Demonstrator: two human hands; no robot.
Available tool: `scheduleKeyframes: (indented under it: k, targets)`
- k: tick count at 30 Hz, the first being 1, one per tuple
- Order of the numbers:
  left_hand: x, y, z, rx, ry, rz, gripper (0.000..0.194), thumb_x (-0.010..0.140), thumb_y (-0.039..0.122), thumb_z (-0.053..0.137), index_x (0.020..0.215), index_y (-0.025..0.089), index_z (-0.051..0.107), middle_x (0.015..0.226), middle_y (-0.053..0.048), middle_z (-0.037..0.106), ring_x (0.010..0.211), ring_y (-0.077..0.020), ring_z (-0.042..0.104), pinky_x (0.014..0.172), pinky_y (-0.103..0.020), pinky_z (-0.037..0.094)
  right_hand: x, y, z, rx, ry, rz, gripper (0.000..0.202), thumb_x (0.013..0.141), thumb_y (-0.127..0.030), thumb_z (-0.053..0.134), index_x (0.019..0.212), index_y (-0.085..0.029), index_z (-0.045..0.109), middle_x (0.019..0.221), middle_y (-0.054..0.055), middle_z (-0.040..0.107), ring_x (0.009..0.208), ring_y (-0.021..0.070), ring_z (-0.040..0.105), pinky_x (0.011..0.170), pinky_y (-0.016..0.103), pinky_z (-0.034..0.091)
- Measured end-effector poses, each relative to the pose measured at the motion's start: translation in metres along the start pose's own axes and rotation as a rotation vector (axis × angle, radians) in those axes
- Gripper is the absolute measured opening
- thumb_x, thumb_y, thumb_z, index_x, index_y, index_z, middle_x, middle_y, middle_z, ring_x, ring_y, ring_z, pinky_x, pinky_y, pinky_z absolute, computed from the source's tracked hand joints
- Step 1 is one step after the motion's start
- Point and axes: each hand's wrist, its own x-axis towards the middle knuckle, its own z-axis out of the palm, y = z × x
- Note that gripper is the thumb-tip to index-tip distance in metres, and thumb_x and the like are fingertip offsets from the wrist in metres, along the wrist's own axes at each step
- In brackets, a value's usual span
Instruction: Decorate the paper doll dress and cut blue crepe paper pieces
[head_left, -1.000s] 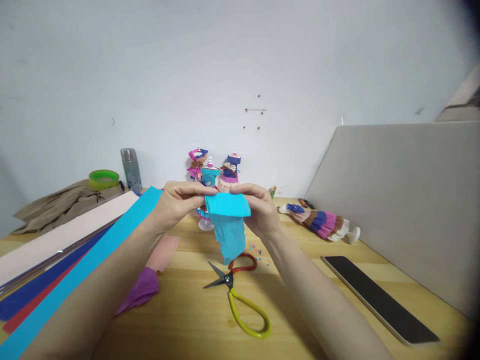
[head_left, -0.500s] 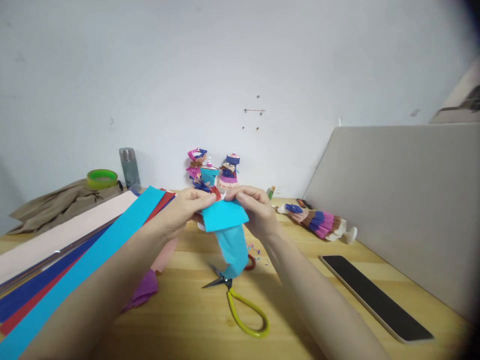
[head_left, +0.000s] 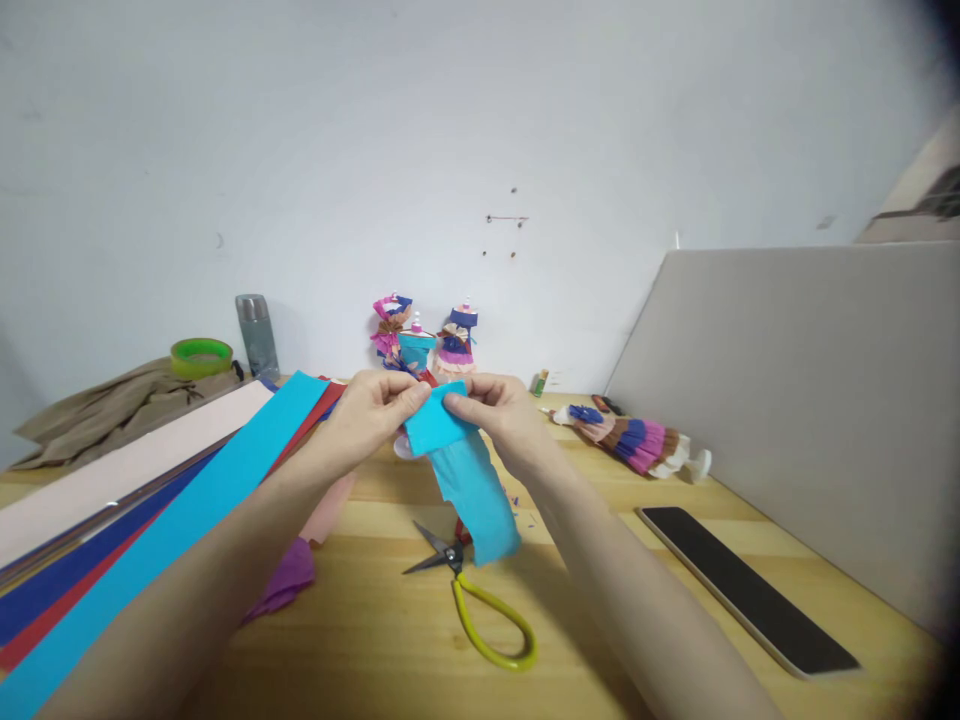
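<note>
Head view: both hands [head_left: 442,405] on unmarked turquoise crepe paper [head_left: 469,475].

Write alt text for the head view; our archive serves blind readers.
Two bare hands, the left hand and right hand, pinch the top of a turquoise crepe paper strip above a wooden table. Below lie open scissors; long coloured paper sheets lie at left, and dressed paper dolls stand behind.
</note>
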Motion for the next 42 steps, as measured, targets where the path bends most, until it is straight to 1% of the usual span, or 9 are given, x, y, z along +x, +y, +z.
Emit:
scheduleKeyframes:
  k: [4, 8, 10, 15, 17, 23, 27, 33, 42]
  targets:
    - [0.002, -0.006, 0.002, -0.132, -0.015, -0.088, 0.041, 0.068, 0.052, 0.069, 0.060, 0.015, 0.056, 0.053, 0.002, 0.052, 0.051, -0.0099, 0.049, 0.053, -0.023, 0.040, 0.000, 0.001, 0.000, -0.016, 0.048, -0.033, 0.029, 0.063, -0.042, 0.077, 0.067, -0.016, 0.067, 0.062, 0.000, 0.064, 0.056, 0.0105, 0.053, 0.057, 0.025, 0.042]
    - [0.003, -0.008, 0.001, -0.123, 0.095, -0.059, 0.037, 0.065, 0.047, 0.074, 0.058, 0.014, 0.058, 0.052, 0.003, 0.052, 0.050, -0.0086, 0.047, 0.051, -0.022, 0.038, 0.002, 0.001, -0.002, -0.040, 0.010, -0.019, 0.032, 0.062, -0.044, 0.078, 0.072, -0.015, 0.067, 0.064, 0.000, 0.065, 0.058, 0.0122, 0.055, 0.058, 0.026, 0.043]
    - [0.004, -0.010, 0.000, -0.139, 0.105, -0.055, 0.035, 0.065, 0.045, 0.075, 0.063, 0.014, 0.062, 0.054, 0.002, 0.056, 0.052, -0.0093, 0.049, 0.052, -0.022, 0.040, 0.003, 0.002, -0.001, -0.037, 0.028, -0.027, 0.032, 0.060, -0.044, 0.078, 0.070, -0.016, 0.067, 0.064, 0.000, 0.065, 0.058, 0.0126, 0.055, 0.058, 0.027, 0.043]
    - [0.007, -0.022, 0.000, -0.310, -0.108, -0.192, 0.035, 0.068, 0.048, 0.073, 0.075, 0.015, 0.069, 0.068, -0.004, 0.069, 0.061, -0.0150, 0.062, 0.062, -0.028, 0.050, 0.003, 0.002, 0.003, -0.029, 0.098, -0.092, 0.031, 0.061, -0.044, 0.078, 0.066, -0.016, 0.065, 0.062, -0.001, 0.063, 0.056, 0.0109, 0.051, 0.056, 0.025, 0.041]
    - [0.008, -0.024, 0.001, -0.334, -0.127, -0.222, 0.035, 0.066, 0.048, 0.075, 0.072, 0.014, 0.069, 0.068, -0.005, 0.070, 0.060, -0.0162, 0.064, 0.062, -0.029, 0.051, 0.004, 0.002, 0.002, -0.035, 0.113, -0.106, 0.033, 0.061, -0.046, 0.077, 0.064, -0.016, 0.063, 0.059, -0.002, 0.060, 0.054, 0.0099, 0.049, 0.054, 0.024, 0.039]
    - [0.006, -0.016, -0.003, -0.275, -0.055, -0.164, 0.039, 0.065, 0.048, 0.076, 0.071, 0.010, 0.069, 0.066, -0.008, 0.071, 0.057, -0.0166, 0.065, 0.060, -0.029, 0.052, 0.004, 0.003, -0.001, -0.055, 0.040, -0.023, 0.038, 0.060, -0.049, 0.077, 0.061, -0.018, 0.057, 0.051, -0.004, 0.051, 0.048, 0.0092, 0.043, 0.047, 0.024, 0.034]
    - [0.004, -0.013, -0.002, -0.274, -0.090, -0.174, 0.036, 0.066, 0.046, 0.076, 0.072, 0.010, 0.070, 0.067, -0.008, 0.072, 0.058, -0.0164, 0.065, 0.059, -0.027, 0.052, 0.004, 0.004, -0.002, -0.028, 0.070, -0.013, 0.038, 0.060, -0.051, 0.076, 0.063, -0.018, 0.058, 0.051, -0.004, 0.051, 0.047, 0.0092, 0.044, 0.046, 0.024, 0.035]
    - [0.005, -0.018, 0.001, -0.290, -0.101, -0.151, 0.032, 0.069, 0.042, 0.075, 0.075, 0.011, 0.071, 0.072, -0.007, 0.072, 0.065, -0.0177, 0.067, 0.063, -0.028, 0.051, 0.004, 0.003, -0.004, -0.069, -0.017, 0.002, 0.042, 0.062, -0.055, 0.074, 0.059, -0.017, 0.056, 0.051, -0.003, 0.051, 0.047, 0.0090, 0.044, 0.047, 0.024, 0.037]
    - [0.005, -0.016, -0.001, -0.264, -0.075, -0.175, 0.036, 0.066, 0.045, 0.076, 0.071, 0.011, 0.069, 0.065, -0.007, 0.070, 0.057, -0.0157, 0.063, 0.059, -0.028, 0.050, 0.004, 0.004, -0.003, -0.054, 0.021, -0.017, 0.042, 0.063, -0.053, 0.075, 0.059, -0.018, 0.054, 0.051, -0.005, 0.048, 0.046, 0.0077, 0.041, 0.047, 0.023, 0.033]
